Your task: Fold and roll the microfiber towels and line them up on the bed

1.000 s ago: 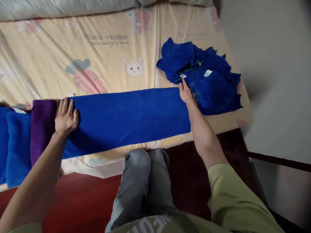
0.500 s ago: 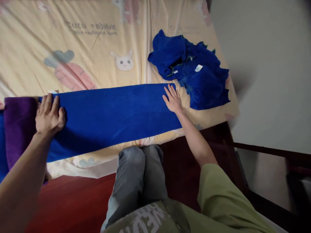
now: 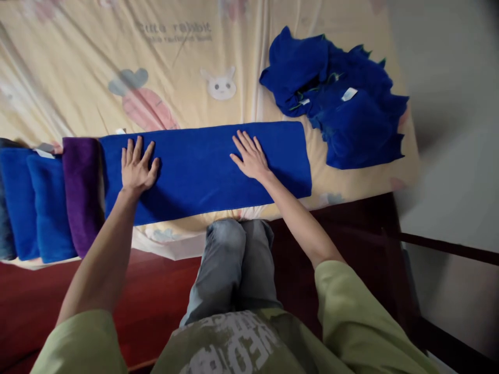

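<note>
A long blue towel (image 3: 195, 171) lies flat across the near side of the bed, its long edges running left to right. My left hand (image 3: 138, 167) rests palm down near its left end, fingers spread. Right of the middle, my right hand (image 3: 251, 158) presses flat on the same towel, its fingers apart. Just left of the towel is a folded purple towel (image 3: 82, 192), with folded blue towels (image 3: 52, 202) beside it. A small white tag (image 3: 121, 131) shows at the towel's far edge.
A crumpled blue cloth item (image 3: 331, 98) with jagged edges and white labels lies at the right of the bed. The yellow bed sheet (image 3: 187, 88) has rabbit and carrot prints. A pale wall (image 3: 448, 114) stands to the right, and my knees touch the bed's near edge.
My right hand has slid left, away from the towel's right end. My left hand has moved inward from the left end. The view has shifted left, showing more folded towels.
</note>
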A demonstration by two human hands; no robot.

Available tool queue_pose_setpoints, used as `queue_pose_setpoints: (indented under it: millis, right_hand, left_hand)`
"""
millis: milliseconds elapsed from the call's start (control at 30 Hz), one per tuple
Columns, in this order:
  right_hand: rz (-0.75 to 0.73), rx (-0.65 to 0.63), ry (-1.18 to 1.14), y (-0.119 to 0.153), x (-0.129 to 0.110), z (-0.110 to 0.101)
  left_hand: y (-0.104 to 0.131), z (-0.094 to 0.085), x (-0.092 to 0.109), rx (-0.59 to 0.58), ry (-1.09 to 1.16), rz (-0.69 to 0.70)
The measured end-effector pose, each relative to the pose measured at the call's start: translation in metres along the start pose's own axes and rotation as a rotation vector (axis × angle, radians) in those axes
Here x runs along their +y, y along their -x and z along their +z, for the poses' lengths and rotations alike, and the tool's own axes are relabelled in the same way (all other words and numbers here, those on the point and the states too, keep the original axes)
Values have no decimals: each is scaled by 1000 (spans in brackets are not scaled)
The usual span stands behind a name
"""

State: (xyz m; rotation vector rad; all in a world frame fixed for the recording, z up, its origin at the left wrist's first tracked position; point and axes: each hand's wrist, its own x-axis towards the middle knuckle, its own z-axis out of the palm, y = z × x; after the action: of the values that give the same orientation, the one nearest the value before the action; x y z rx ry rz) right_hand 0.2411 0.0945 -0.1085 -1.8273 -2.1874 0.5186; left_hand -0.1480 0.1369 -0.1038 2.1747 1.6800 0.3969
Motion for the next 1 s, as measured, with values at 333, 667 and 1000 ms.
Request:
queue_pose_setpoints:
  millis: [333, 667, 1000]
  right_hand:
    - [410, 217, 219, 22, 123, -30]
    - [97, 80, 35, 14, -46, 13]
    - [38, -30, -29, 70, -79, 42]
  left_hand:
    - [-7, -2, -40, 111, -101, -90]
    - [18, 37, 70, -70, 18, 122]
    - [73, 54, 89, -95, 67, 139]
